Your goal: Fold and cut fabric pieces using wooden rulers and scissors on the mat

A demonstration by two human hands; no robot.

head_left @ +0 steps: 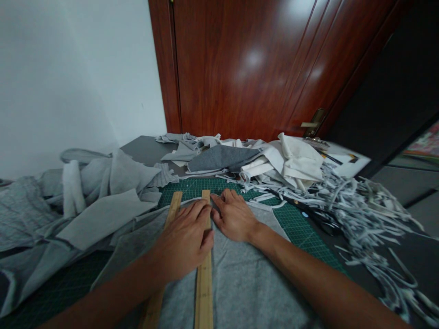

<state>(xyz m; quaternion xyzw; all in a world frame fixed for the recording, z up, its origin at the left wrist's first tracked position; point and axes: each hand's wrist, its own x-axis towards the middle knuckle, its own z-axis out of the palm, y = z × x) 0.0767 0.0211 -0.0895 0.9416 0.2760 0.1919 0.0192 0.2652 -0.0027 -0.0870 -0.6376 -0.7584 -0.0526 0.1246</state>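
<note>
Two long wooden rulers lie lengthwise over a sheet of grey fabric [247, 283]. Across them rests my left hand [188, 237], open and palm down, its fingertips on the right ruler [205, 283] and its thumb apart. The left ruler [174, 205] passes beneath that hand and is partly hidden. Close to the far end of the right ruler, my right hand [235, 214] touches the fabric near its far edge. Its fingers are bent, with the thumb and forefinger apart beside the ruler. A green cutting mat [305, 237] with grid lines shows under the fabric.
Grey cloth pieces [103, 201] are heaped on the left. At the back lie folded dark grey fabric [222, 157] and white cloth [302, 160]. Thin fabric strips [363, 219] pile up on the right, beside black-handled scissors [322, 219]. A wooden door [240, 68] stands behind.
</note>
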